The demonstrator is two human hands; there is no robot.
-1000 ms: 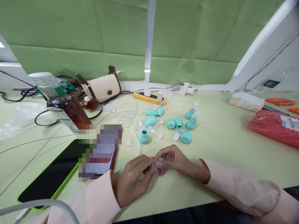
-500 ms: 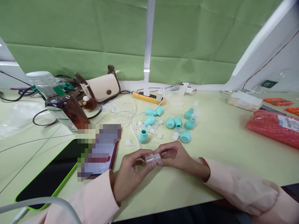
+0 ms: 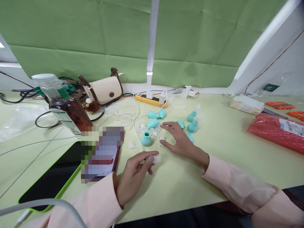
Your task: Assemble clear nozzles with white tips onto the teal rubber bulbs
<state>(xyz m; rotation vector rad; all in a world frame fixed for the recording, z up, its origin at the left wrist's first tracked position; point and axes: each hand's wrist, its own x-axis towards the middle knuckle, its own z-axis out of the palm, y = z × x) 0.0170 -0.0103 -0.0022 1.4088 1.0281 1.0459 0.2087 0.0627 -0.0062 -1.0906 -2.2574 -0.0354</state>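
Note:
Near the front of the table my left hand (image 3: 136,172) pinches a small clear plastic tube (image 3: 156,158) between thumb and fingers. My right hand (image 3: 177,141) is reaching over the loose parts with its fingers apart and holds nothing. Close to its fingertips lie a small white piece (image 3: 162,138) and a cluster of clear and white plastic parts (image 3: 143,129). Several turquoise rubber bulbs lie around them, among them an upright one with its round opening up (image 3: 146,139). My right hand partly hides some bulbs behind it.
Left of my left hand lie a blurred phone (image 3: 102,158) and a black phone with a green edge (image 3: 52,177). A brown bottle (image 3: 71,114), a handbag (image 3: 104,90) and a yellow power strip (image 3: 142,99) stand behind. A red package (image 3: 273,131) lies right.
My right hand has let go of the clear tube and moved up and away to the loose parts, its fingers spreading. My left hand keeps the tube in nearly the same place.

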